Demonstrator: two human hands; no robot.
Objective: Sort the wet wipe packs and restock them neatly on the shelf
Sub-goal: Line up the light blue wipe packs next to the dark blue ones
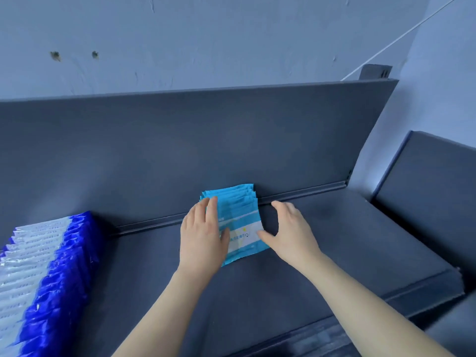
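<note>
Grey shelf [334, 240] against a pale wall [231, 34], and we're right over the action. The left grip [203, 233] lies on the left side of the light-blue wipe packs [239, 210], fingers straight along the stack and thumb pressing the face of the nearest pack, nothing curled round it. The right grip [291, 233] stands just beside the stack's right edge, thumb tip touching the near pack's right side, fingers arched and spread with their tips down by the shelf's back rail, so it's open too. The packs sit mid-shelf at the far side, overlapped one behind another up to the back panel [180, 150]. Well apart, near left, runs a long row of dark-blue and white packs [51, 266]. Off to the right sits a second grey shelf [432, 181].
</note>
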